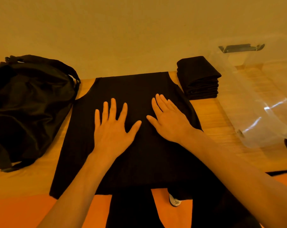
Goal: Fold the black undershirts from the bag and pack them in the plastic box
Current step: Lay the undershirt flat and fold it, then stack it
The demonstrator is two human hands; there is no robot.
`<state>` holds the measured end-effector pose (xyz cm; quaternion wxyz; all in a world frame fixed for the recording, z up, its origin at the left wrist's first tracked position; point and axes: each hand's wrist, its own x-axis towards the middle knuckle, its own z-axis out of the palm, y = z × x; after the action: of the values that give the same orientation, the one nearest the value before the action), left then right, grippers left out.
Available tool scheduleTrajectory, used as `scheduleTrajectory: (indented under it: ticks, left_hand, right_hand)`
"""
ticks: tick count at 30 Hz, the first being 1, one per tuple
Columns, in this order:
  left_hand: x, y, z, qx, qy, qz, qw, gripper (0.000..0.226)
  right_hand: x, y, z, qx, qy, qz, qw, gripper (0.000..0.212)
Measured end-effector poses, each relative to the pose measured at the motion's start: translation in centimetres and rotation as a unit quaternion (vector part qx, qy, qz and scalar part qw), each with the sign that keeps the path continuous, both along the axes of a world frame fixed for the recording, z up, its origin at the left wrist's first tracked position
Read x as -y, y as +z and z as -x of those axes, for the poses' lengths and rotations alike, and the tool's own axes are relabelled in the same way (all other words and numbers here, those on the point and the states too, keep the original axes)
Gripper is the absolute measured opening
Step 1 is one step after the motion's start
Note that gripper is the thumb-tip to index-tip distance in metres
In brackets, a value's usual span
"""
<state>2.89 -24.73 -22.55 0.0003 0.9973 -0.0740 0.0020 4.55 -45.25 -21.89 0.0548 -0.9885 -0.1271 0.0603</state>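
A black undershirt [131, 89] lies spread flat on the wooden table [211, 116], straps toward the wall and hem hanging over the near edge. My left hand [113, 127] rests flat on its middle with fingers spread. My right hand [169, 119] presses flat beside it, fingers straight. A stack of folded black undershirts [198, 78] sits at the back right of the spread one. The clear plastic box [261, 99] stands at the right. The black bag [27, 102] slumps at the left.
A beige wall rises right behind the table. The box's grey latch [241, 47] shows at its far rim. Below the near table edge are the orange floor [21, 211], my dark trousers and a white shoe [174, 201].
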Motion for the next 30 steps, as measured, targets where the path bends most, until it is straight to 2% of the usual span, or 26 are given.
scheduleTrajectory:
  ticks: [5, 12, 16, 19, 24, 27, 28, 30]
  left_hand:
    - [-5.7, -0.3, -1.7, -0.059, 0.058, 0.002, 0.997, 0.091]
    - [-8.2, -0.6, -1.0, -0.044, 0.067, -0.007, 0.997, 0.091]
    - [-8.3, -0.7, -1.0, -0.047, 0.067, -0.008, 0.997, 0.092]
    - [-8.3, -0.7, -0.8, -0.043, 0.063, -0.008, 0.997, 0.091]
    - [-8.0, -0.5, -0.8, -0.033, 0.066, -0.004, 0.997, 0.094]
    - [-5.7, 0.5, -0.3, 0.05, 0.025, 0.002, 0.998, 0.087]
    - [-4.6, 0.9, -0.3, 0.054, 0.007, 0.005, 0.998, 0.084]
    - [-2.9, 0.9, -0.3, 0.009, -0.014, 0.001, 1.0, 0.082]
  right_hand:
    - [0.2, -0.9, -0.3, 0.013, 0.001, 0.003, 1.0, 0.077]
    - [-1.2, -0.9, -0.6, 0.009, 0.009, 0.004, 1.0, 0.076]
    - [1.3, -0.9, -1.4, 0.013, -0.051, 0.012, 0.999, 0.077]
    - [4.2, -0.7, -1.4, 0.003, -0.06, 0.019, 0.998, 0.075]
    - [3.9, 1.3, 1.2, 0.029, -0.009, 0.026, 0.999, 0.07]
    - [1.0, 0.8, 4.9, 0.02, 0.049, -0.002, 0.999, 0.075]
    - [0.6, 0.3, 5.7, 0.016, 0.052, 0.0, 0.999, 0.079]
    - [1.2, -0.5, 5.9, 0.007, 0.026, 0.007, 1.0, 0.085]
